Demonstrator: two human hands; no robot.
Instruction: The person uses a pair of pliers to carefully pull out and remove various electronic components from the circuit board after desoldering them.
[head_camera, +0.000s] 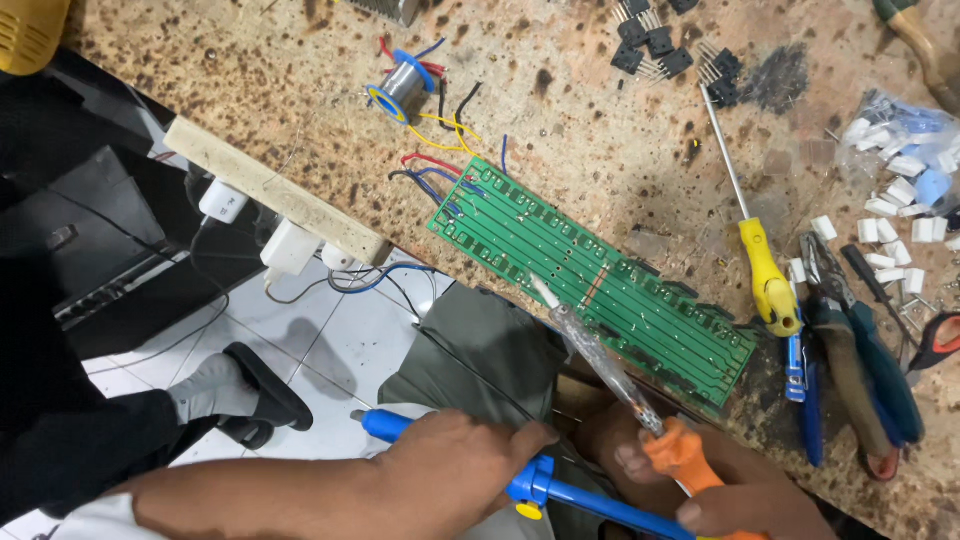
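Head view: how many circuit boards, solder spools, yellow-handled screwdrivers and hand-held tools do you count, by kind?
Green circuit board: 1
Solder spool: 1
Yellow-handled screwdriver: 1
Orange-handled tool, gripped in the right hand: 1
Blue tube-shaped tool, gripped in the left hand: 1
Total: 5

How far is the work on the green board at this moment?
Done: coloured wires already join the green circuit board. In hand: right hand points the orange-handled soldering iron at it; left hand holds a blue desoldering pump. Left: loose black transistors lie unmounted.
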